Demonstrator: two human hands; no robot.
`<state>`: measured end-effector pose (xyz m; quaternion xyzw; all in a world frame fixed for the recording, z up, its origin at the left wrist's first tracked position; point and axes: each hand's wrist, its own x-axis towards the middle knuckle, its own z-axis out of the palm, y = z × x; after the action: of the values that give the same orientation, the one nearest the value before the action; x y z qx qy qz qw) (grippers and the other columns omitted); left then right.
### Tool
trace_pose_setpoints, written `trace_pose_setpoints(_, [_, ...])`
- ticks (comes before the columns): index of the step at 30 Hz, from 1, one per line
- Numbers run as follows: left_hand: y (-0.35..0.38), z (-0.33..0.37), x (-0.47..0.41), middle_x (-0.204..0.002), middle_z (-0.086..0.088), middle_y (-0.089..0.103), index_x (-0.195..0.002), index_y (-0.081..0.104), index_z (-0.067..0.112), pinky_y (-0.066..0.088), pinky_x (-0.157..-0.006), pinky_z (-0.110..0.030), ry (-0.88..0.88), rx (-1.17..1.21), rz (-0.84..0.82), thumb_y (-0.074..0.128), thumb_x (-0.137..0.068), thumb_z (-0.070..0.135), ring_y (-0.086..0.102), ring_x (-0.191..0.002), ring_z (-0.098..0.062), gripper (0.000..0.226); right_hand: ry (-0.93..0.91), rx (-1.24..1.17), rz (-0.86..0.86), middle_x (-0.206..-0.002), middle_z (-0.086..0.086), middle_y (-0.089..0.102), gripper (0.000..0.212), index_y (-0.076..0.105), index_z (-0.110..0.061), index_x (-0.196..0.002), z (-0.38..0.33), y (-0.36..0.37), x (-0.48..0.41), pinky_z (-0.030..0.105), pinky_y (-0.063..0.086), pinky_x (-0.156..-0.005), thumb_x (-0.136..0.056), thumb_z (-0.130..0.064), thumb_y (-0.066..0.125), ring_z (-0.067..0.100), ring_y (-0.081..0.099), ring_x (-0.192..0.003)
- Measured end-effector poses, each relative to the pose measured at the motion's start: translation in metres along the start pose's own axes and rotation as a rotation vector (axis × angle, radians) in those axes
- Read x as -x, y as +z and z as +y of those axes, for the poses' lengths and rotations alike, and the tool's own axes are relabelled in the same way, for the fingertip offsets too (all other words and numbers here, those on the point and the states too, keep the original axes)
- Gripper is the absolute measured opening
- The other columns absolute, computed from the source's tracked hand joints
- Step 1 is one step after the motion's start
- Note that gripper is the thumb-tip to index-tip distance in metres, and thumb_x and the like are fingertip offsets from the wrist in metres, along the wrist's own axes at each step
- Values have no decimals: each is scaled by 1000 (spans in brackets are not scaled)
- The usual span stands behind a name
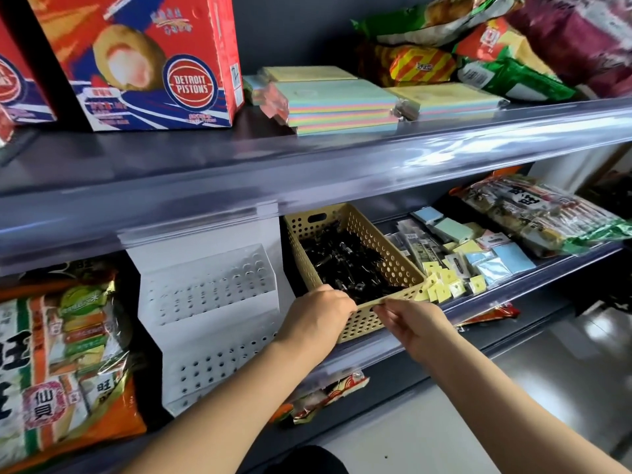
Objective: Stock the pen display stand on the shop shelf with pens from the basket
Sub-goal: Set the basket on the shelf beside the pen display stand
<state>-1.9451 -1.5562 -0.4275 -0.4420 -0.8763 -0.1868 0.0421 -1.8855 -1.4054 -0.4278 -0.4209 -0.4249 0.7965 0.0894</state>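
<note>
Here, a tan perforated basket (372,241) is seen on the lower shelf (533,278), its near end jutting over the shelf's front edge; it is filled with a heap of black pens (345,265), and none has been lifted out. The left hand (316,318) is laid over the basket's near left corner, fingers curled down over the rim and inward; whether a pen is caught under them cannot be told. The right hand (412,319) is pressed to the near rim just right of the left, the thumb and forefinger pinched narrowly on the rim's edge, the other fingers folded loosely beneath.

Just left of the basket, the white stepped pen display stand (212,316) is set on the same shelf; its tiers are pierced by rows of small holes, and every visible hole is seen to be unfilled. To the stand's left, large snack bags (65,354) are stacked; to the basket's right, small packets of sticky notes and erasers (475,261) are spread, the nearest yellow ones touching the basket's right corner. On the upper shelf, a red box (147,59) marked "Detroit Pistons" is stood beside pastel paper pads (342,104).
</note>
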Motion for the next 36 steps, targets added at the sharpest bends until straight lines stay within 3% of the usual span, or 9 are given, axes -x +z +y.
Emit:
trace_pose_setpoints(4, [6, -3, 1, -102, 1, 70, -103, 72, 14, 54, -78, -39, 16, -5, -14, 50, -91, 7, 57, -98, -18, 25, 12, -2, -15, -77, 19, 63, 3, 57, 10, -84, 5, -3, -3, 23, 56, -57, -87, 10, 55, 18, 66, -60])
trace_pose_setpoints(10, [10, -4, 2, -102, 1, 70, -105, 72, 14, 54, -79, -36, 21, 24, -5, 50, -93, 9, 58, -98, -16, 25, 16, 19, -26, -67, 18, 64, 3, 58, 10, -83, 9, -7, -8, 23, 56, -57, -86, 9, 57, 16, 65, -51])
trace_pose_setpoints(15, [-1, -2, 4, -112, -2, 67, -110, 70, 12, 50, -89, -36, 2, 62, 3, 51, -94, 16, 57, -105, -17, 25, 26, 112, -59, -71, 11, 42, 10, 52, -5, -82, 7, -13, -9, 21, 51, -49, -88, 1, 58, 19, 43, -60])
trace_pose_setpoints(20, [-21, -6, 14, -127, 5, 60, -125, 61, 17, 42, -97, -24, -61, 90, 53, 50, -96, 23, 51, -116, -11, 31, -1, 210, -56, -70, 13, 50, 9, 54, -3, -81, 4, -13, 3, 24, 54, -51, -90, -4, 57, 19, 50, -58])
trace_pose_setpoints(26, [-40, -11, 28, -123, 8, 62, -122, 63, 21, 46, -95, -28, -130, 87, 68, 49, -96, 25, 54, -112, -10, 30, -169, 352, -67, -81, 14, 61, 4, 60, 0, -89, 0, -13, 21, 28, 55, -67, -89, -1, 56, 21, 59, -71])
trace_pose_setpoints(30, [-52, -13, 38, -124, 10, 62, -123, 62, 23, 45, -93, -23, -137, 75, 96, 49, -96, 27, 54, -112, -7, 30, -501, 729, 26, -85, 6, 65, 16, 64, -6, -103, -12, -4, 23, 33, 55, -69, -89, -6, 57, 17, 60, -74])
trace_pose_setpoints(33, [-60, -17, 46, -125, 12, 60, -125, 60, 26, 45, -92, -24, -136, 68, 127, 48, -96, 29, 54, -113, -6, 31, -802, 1143, 68, -92, -1, 66, 23, 63, -8, -109, -27, 9, 16, 25, 46, -60, -87, -12, 58, 14, 58, -69])
trace_pose_setpoints(36, [-65, -25, 53, -126, 14, 59, -125, 60, 27, 42, -91, -20, -127, 41, 174, 48, -96, 29, 52, -114, -5, 32, -845, 1499, 74, -106, 4, 64, 24, 61, -8, -108, -36, 24, 3, 23, 38, -54, -86, -18, 58, 18, 53, -75])
